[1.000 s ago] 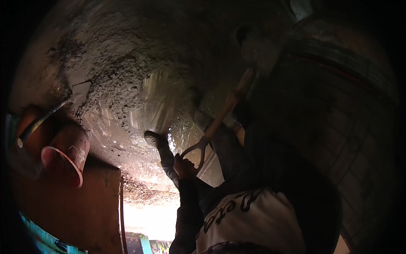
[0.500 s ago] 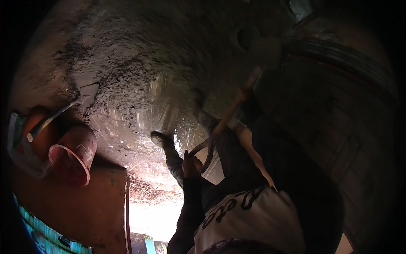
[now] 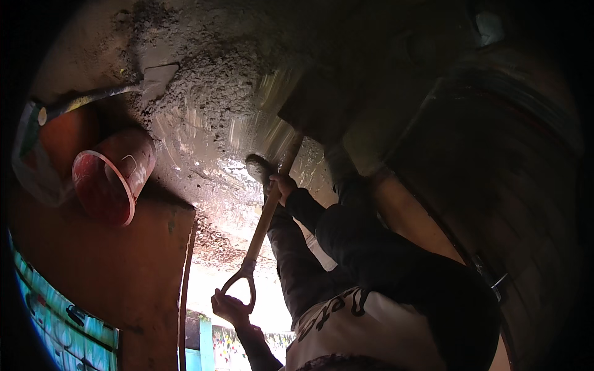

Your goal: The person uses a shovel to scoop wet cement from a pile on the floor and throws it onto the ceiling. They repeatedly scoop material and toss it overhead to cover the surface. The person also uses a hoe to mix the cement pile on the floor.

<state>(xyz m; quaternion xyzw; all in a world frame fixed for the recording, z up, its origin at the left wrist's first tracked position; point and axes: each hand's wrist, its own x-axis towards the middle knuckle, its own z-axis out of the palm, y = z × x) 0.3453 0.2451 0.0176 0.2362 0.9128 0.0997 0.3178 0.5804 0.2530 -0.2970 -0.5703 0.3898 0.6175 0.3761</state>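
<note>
A shovel (image 3: 263, 227) with a wooden shaft and a dark handle loop slants across the middle. My left hand (image 3: 232, 307) is closed on the loop at its near end. Farther up, my right hand (image 3: 284, 187) wraps round the shaft. The shovel's broad dark blade lies in shadow at the edge of a heap of wet grey mortar (image 3: 216, 93), and I cannot tell whether it carries any. My boot (image 3: 258, 167) stands on the smeared floor just left of the shaft.
At left, a second shovel (image 3: 90, 97) has its blade at the mortar's edge. A red bucket (image 3: 145, 164) lies on its side below it, beside a brown panel (image 3: 124, 247). A bright opening (image 3: 216, 284) is near my left arm; dark shadow covers the right.
The shovel has swung left and back toward me. My left hand has drawn down and left with the loop; my right hand has come left and nearer. The view has shifted too.
</note>
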